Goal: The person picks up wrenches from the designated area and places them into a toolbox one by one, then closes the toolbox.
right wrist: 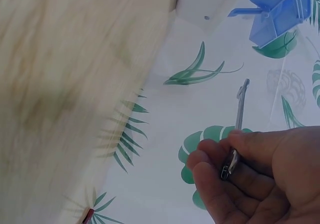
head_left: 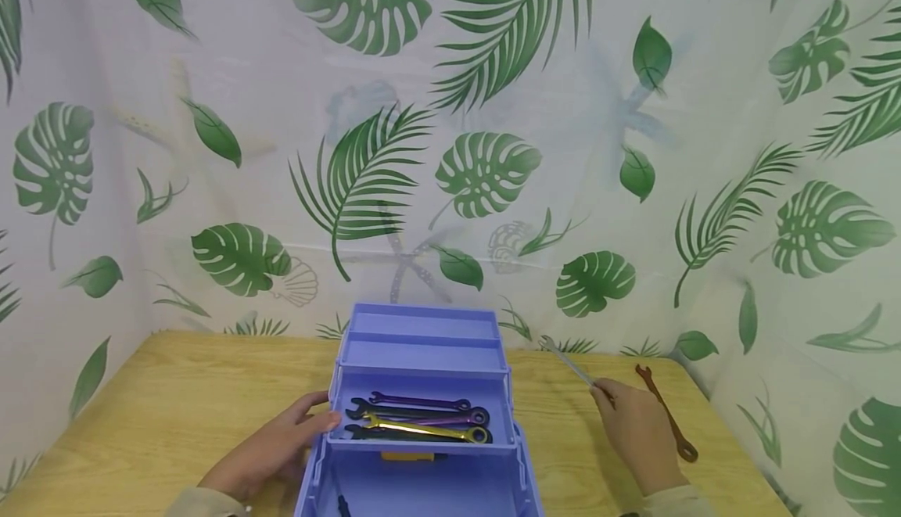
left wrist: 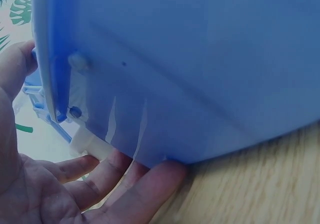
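A blue-purple toolbox (head_left: pixel 503 448) stands on the wooden table with its stepped trays raised. My left hand (head_left: pixel 274 446) grips its left side. The thumb lies over the rim of the middle tray, while the other fingers rest against the box's outer wall (left wrist: pixel 200 74). Inside that tray lie several wrenches, among them a purple wrench (head_left: pixel 415 401) and a gold wrench (head_left: pixel 422 427). To the right of the box, my right hand (head_left: pixel 637 427) holds a silver wrench (head_left: pixel 568 360) above the table. Its far end points up and away; the near end shows among the curled fingers (right wrist: pixel 212 184).
A reddish-brown wrench (head_left: pixel 669 415) lies on the table (head_left: pixel 584 470) just right of my right hand. In the toolbox's lower compartment are an orange-yellow piece (head_left: pixel 408 456) and a thin black tool (head_left: pixel 342 504). A leaf-patterned sheet (head_left: pixel 394 298) hangs behind the table.
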`<state>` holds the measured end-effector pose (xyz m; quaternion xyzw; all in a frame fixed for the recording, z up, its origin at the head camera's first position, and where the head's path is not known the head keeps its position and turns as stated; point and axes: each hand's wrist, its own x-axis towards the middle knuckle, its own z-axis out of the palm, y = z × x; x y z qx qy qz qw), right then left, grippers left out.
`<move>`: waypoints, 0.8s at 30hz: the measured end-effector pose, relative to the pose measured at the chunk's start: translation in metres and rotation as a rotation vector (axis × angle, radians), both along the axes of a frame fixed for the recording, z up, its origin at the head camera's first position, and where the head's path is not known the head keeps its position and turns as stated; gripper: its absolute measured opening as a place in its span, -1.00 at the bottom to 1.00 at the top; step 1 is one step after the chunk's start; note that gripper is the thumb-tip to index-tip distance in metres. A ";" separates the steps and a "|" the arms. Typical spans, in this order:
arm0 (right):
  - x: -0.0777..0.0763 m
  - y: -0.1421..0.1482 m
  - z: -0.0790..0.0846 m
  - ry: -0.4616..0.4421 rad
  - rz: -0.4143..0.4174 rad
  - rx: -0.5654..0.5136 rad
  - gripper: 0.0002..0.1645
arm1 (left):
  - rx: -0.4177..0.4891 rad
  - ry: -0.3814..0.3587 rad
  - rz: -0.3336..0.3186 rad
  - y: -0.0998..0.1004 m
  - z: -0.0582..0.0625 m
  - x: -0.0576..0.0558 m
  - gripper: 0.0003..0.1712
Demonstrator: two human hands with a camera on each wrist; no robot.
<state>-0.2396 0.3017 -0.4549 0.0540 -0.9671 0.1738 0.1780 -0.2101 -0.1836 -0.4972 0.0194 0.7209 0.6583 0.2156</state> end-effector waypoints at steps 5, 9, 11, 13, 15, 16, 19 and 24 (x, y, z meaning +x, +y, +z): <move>0.000 -0.003 -0.001 0.046 0.016 -0.011 -0.76 | -0.015 -0.009 0.008 0.000 0.000 0.000 -0.01; 0.000 -0.005 -0.002 0.114 0.037 -0.006 -0.80 | -0.019 -0.003 0.011 0.001 0.000 0.000 -0.01; 0.000 -0.007 -0.002 0.147 0.046 0.008 -0.82 | -0.015 -0.003 0.011 0.001 0.001 0.001 -0.02; 0.000 -0.008 -0.002 0.179 0.054 0.023 -0.82 | -0.012 -0.006 0.009 0.001 0.001 0.001 -0.01; 0.000 -0.009 -0.003 0.214 0.065 0.032 -0.83 | -0.016 -0.012 0.015 0.001 0.002 0.001 -0.01; -0.001 -0.010 -0.003 0.238 0.072 0.041 -0.84 | -0.020 -0.015 0.021 0.001 0.002 0.000 0.00; -0.001 -0.012 -0.003 0.307 0.105 0.050 -0.86 | -0.035 -0.019 0.036 0.002 0.002 0.000 0.00; 0.001 -0.017 -0.001 0.381 0.148 0.056 -0.87 | -0.052 -0.016 0.050 0.003 0.001 -0.001 -0.01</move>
